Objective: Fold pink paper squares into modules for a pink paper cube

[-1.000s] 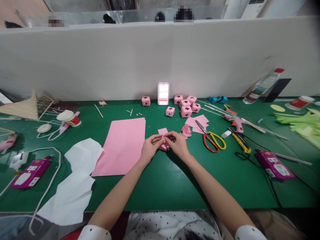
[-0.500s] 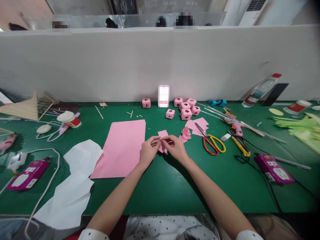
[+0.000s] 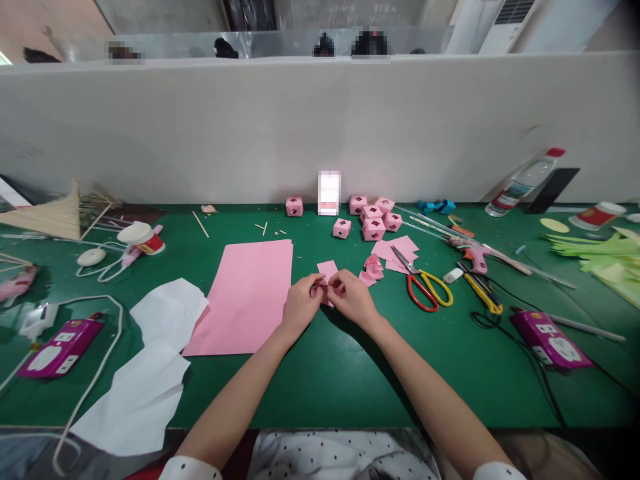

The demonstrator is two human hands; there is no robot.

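My left hand and my right hand meet over the green table, fingertips pinched on a small piece of pink paper that they mostly hide. More pink paper lies flat just beyond the fingers. A folded pink paper piece rests to the right of my right hand. To the left of my left hand is a stack of pink sheets. Several folded pink paper cubes stand at the back, with one cube apart on the left.
Scissors with red and yellow handles lie at right, beside a yellow cutter and a pink glue gun. Purple power strips sit at both sides. White paper lies at left. A phone leans on the partition.
Both hands stay together at the same spot; the fingers have curled in more around the small pink paper. The whole view has shifted very slightly.
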